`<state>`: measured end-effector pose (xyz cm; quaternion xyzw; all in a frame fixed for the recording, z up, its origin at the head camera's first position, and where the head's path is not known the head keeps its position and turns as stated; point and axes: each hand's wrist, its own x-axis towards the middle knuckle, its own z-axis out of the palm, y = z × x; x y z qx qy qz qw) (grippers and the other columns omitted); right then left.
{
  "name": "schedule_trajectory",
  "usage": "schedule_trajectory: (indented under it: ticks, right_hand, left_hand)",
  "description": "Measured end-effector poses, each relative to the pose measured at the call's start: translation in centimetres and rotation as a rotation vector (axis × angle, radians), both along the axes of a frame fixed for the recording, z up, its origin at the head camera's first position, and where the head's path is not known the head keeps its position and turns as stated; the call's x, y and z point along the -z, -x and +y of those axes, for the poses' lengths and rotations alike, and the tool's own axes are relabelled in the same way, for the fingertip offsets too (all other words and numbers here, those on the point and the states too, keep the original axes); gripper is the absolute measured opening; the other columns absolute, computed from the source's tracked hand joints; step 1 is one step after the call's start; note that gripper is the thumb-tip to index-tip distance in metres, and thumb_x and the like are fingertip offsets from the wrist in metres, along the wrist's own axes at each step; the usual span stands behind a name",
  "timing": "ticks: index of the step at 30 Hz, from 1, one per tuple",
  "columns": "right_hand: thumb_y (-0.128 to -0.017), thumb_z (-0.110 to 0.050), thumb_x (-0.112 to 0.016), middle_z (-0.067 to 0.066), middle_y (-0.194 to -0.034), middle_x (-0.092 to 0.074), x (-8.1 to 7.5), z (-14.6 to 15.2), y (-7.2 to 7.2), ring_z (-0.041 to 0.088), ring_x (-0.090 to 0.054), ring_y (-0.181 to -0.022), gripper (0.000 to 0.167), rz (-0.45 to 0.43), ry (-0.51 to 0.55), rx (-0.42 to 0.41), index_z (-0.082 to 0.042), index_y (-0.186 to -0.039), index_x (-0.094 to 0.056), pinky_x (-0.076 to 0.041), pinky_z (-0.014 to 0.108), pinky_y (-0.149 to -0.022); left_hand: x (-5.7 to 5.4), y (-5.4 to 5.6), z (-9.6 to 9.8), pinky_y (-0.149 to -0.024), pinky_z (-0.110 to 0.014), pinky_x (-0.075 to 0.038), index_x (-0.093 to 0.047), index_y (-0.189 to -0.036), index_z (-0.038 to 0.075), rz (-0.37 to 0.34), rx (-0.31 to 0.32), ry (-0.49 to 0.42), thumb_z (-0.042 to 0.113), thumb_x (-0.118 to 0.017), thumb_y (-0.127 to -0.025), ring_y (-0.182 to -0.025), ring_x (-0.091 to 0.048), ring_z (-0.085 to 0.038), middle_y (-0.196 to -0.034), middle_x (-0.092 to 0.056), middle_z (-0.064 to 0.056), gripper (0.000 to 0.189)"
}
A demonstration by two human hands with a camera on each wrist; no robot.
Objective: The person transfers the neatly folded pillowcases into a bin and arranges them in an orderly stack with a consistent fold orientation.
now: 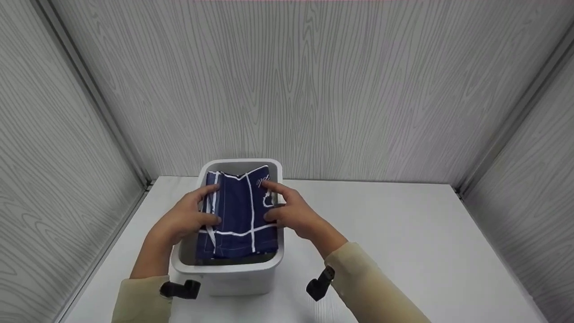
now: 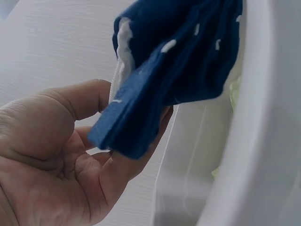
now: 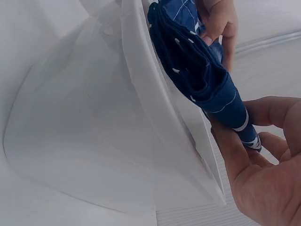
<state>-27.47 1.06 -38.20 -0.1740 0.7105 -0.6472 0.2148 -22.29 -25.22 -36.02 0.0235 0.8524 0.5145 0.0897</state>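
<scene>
A folded navy cloth (image 1: 235, 206) with white lines lies across the mouth of a white plastic bin (image 1: 224, 268). My left hand (image 1: 184, 217) grips its left edge, thumb on top. At the opposite edge, my right hand (image 1: 296, 213) pinches the cloth near some white lettering. The left wrist view shows the layered cloth (image 2: 183, 56) between the thumb and fingers of the left hand (image 2: 56, 155). In the right wrist view, its folded layers (image 3: 197, 70) stick out above the bin rim (image 3: 155, 89), held by the right hand (image 3: 268, 165).
The bin stands on a white tabletop (image 1: 385, 242), close to the grey wood-grain back panel (image 1: 314, 89). Side panels (image 1: 54, 157) rise at left and right. Something pale green (image 2: 234, 94) shows in part inside the bin in the left wrist view.
</scene>
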Motion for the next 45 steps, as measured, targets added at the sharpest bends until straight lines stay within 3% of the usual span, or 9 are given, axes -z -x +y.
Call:
schedule_trajectory:
  ticks: [8, 18, 26, 37, 45]
  right_hand:
    - [-0.078, 0.012, -0.062, 0.005, -0.147, -0.042, 0.2, 0.0, -0.2, 0.025, -0.06, -0.105, 0.084, -0.005, -0.015, 0.01, -0.025, -0.151, -0.043, -0.054, 0.03, -0.064]
    - [-0.078, 0.014, -0.061, 0.009, -0.14, -0.047, 0.2, 0.1, -0.3, 0.021, -0.063, -0.09, 0.085, -0.001, -0.063, 0.019, -0.023, -0.152, -0.042, -0.05, 0.026, -0.054]
    - [-0.079, 0.013, -0.061, 0.004, -0.148, -0.041, 0.2, 0.2, -0.2, 0.025, -0.065, -0.098, 0.083, 0.002, -0.071, 0.025, -0.021, -0.152, -0.042, -0.058, 0.032, -0.063]
    - [-0.081, 0.009, -0.064, 0.008, -0.15, -0.042, 0.5, 0.0, -0.3, 0.03, -0.063, -0.109, 0.077, -0.019, -0.056, 0.04, -0.019, -0.151, -0.045, -0.059, 0.046, -0.078]
    - [-0.081, 0.007, -0.066, 0.005, -0.15, -0.042, 0.4, 0.1, -0.2, 0.029, -0.064, -0.107, 0.078, -0.024, -0.045, 0.035, -0.021, -0.151, -0.045, -0.06, 0.043, -0.076]
  left_hand:
    - [0.6, 0.3, 0.0, -0.113, -0.062, -0.028, -0.025, -0.158, 0.011, -0.013, -0.012, 0.025, 0.001, -0.071, -0.082, -0.139, -0.034, -0.04, -0.154, -0.032, -0.026, 0.089]
    - [1.0, 0.6, 0.4, -0.113, -0.066, -0.025, -0.027, -0.157, 0.007, 0.004, -0.002, 0.105, 0.002, -0.072, -0.079, -0.142, -0.03, -0.043, -0.155, -0.03, -0.028, 0.09]
    - [1.6, 0.8, 0.3, -0.108, -0.069, -0.031, -0.028, -0.157, 0.01, 0.01, -0.001, 0.146, 0.004, -0.071, -0.079, -0.14, -0.033, -0.044, -0.155, -0.032, -0.027, 0.089]
    - [1.9, 0.7, 0.0, -0.111, -0.069, -0.026, -0.029, -0.157, 0.011, 0.029, -0.008, 0.111, 0.002, -0.071, -0.079, -0.144, -0.026, -0.042, -0.158, -0.028, -0.025, 0.09]
    - [2.0, 0.7, 0.1, -0.112, -0.069, -0.024, -0.029, -0.157, 0.012, 0.035, -0.016, 0.12, 0.002, -0.07, -0.081, -0.146, -0.024, -0.043, -0.159, -0.026, -0.024, 0.087]
